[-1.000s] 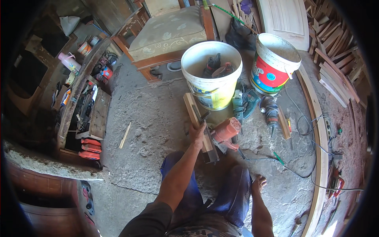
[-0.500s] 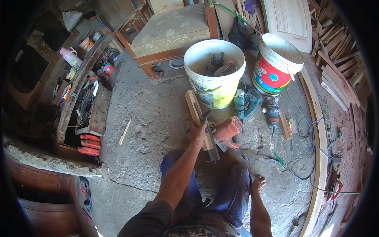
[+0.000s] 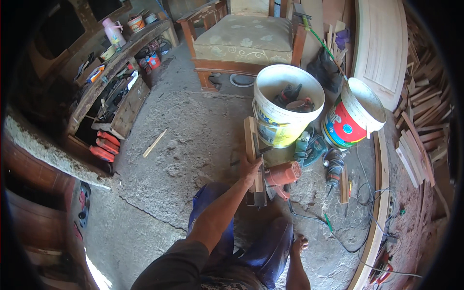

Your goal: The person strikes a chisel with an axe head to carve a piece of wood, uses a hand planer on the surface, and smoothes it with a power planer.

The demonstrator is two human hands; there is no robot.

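Observation:
My left hand (image 3: 251, 170) is closed around a squared length of wood (image 3: 251, 137), which points away from me. The wood lies along the dark flat base of a red power tool (image 3: 283, 174), apparently an electric planer on its side. A dark end plate (image 3: 256, 198) shows below the wood, and my fingers partly hide where the two meet. My right hand (image 3: 299, 243) is beside my right knee, its fingers loosely apart, with nothing visible in it.
Beyond the wood stand a white-and-yellow bucket (image 3: 278, 128) holding tools and a red-and-blue bucket (image 3: 345, 121). A green power tool (image 3: 311, 147) and a grinder (image 3: 333, 166) lie nearby. Cables (image 3: 348, 249) cross the floor to a long beam (image 3: 369, 246). Behind is an armchair (image 3: 241, 36).
The whole view has shifted, so the buckets and chair sit further right and lower. My left hand keeps its hold on the wood beside the red tool. My right hand stays by the knee.

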